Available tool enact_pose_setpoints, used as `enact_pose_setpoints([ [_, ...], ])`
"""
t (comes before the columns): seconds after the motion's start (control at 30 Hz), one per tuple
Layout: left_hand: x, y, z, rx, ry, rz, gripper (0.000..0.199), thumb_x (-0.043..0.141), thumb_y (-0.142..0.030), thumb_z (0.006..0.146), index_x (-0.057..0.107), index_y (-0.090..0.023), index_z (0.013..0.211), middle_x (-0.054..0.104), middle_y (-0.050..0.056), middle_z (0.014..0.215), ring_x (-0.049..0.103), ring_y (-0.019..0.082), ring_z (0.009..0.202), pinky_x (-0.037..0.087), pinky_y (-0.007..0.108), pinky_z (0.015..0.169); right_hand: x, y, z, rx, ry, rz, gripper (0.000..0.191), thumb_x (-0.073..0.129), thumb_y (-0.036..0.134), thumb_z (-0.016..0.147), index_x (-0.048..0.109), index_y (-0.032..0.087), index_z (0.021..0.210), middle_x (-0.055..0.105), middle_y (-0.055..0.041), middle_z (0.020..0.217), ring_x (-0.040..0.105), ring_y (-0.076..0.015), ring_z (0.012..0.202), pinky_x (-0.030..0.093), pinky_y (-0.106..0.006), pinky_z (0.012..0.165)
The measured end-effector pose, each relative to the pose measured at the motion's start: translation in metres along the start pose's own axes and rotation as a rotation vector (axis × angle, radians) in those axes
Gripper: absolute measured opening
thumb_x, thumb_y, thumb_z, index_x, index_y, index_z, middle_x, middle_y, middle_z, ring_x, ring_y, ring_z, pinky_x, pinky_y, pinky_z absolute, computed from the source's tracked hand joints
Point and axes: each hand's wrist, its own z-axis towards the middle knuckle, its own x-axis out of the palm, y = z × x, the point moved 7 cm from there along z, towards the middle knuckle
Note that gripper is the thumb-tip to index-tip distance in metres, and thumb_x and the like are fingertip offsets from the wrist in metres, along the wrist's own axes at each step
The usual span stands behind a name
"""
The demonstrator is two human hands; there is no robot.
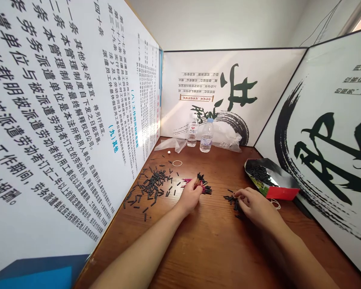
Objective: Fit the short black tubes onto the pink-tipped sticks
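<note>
Near the middle of the table, my left hand (191, 198) is closed around a bundle of thin pinkish-red sticks with black ends (206, 188). The black ends point right and upward, and the pink ends stick out on the left. To the right, my right hand (254, 204) bends its fingertips together over a small pile of short black sticks (235, 201). What lies between those fingertips is hidden. A larger scatter of short black sticks (153, 184) spreads on the table left of my left hand.
An open foil bag (282, 178) with black pieces lies at the right. Two water bottles (206, 136) and clear plastic wrapping (228, 140) stand at the back. A white ring (177, 163) lies on the wooden table (192, 249). Printed panels (276, 88) wall three sides.
</note>
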Motion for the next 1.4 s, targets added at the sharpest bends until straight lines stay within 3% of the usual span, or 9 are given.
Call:
enact_pose_setpoints([
  [0.13,0.0,-0.001,0.0,0.007,0.005,0.0,0.006,0.048,-0.016,0.07,0.042,-0.019,0.07,0.035,-0.006,0.057,0.03,0.008,0.052,0.028,0.019,0.053,0.008,0.005,-0.001,-0.053,0.134,-0.025,0.018,0.052,0.018,0.073,0.064,0.024,0.085,0.06,-0.0029,0.084,0.057,-0.0184,0.078,0.04,-0.028,0.069],
  [0.33,0.0,-0.001,0.0,0.015,0.012,0.02,0.005,0.047,-0.016,0.071,0.043,-0.019,0.07,0.035,-0.006,0.057,0.03,0.008,0.052,0.029,0.02,0.054,0.012,0.003,-0.001,-0.033,0.199,0.005,0.018,0.051,0.014,0.071,0.064,0.022,0.081,0.061,-0.0036,0.083,0.057,-0.0173,0.075,0.038,-0.027,0.069],
  [0.57,0.0,-0.001,0.001,0.038,0.019,0.046,0.004,0.046,-0.017,0.072,0.043,-0.018,0.071,0.035,-0.006,0.057,0.031,0.008,0.053,0.031,0.02,0.056,0.013,0.005,0.0,0.004,0.167,-0.006,0.004,0.051,0.018,0.071,0.055,0.019,0.072,0.062,-0.0046,0.082,0.056,-0.018,0.073,0.038,-0.028,0.066],
  [0.9,-0.001,0.0,0.001,0.024,-0.004,0.068,0.007,0.046,-0.017,0.072,0.04,-0.019,0.069,0.034,-0.006,0.057,0.031,0.008,0.052,0.029,0.019,0.053,0.012,0.005,0.0,0.016,0.172,-0.025,0.009,0.051,0.021,0.074,0.06,0.02,0.075,0.064,-0.0051,0.085,0.058,-0.019,0.077,0.038,-0.029,0.067],
  [1.07,0.0,-0.002,-0.001,0.014,-0.008,0.029,0.007,0.049,-0.016,0.072,0.043,-0.018,0.069,0.037,-0.005,0.058,0.033,0.007,0.052,0.032,0.019,0.054,0.01,0.011,0.001,0.002,0.109,-0.094,0.006,0.05,0.022,0.073,0.054,0.02,0.07,0.062,-0.0038,0.078,0.056,-0.0188,0.073,0.036,-0.029,0.063],
  [1.4,0.0,-0.003,0.0,0.01,-0.007,0.006,0.006,0.048,-0.014,0.072,0.043,-0.018,0.07,0.038,-0.005,0.058,0.034,0.008,0.053,0.033,0.02,0.055,0.006,0.009,0.002,-0.027,0.009,0.043,0.01,0.049,0.028,0.079,0.056,0.021,0.08,0.062,-0.0019,0.079,0.057,-0.0179,0.073,0.039,-0.029,0.067],
])
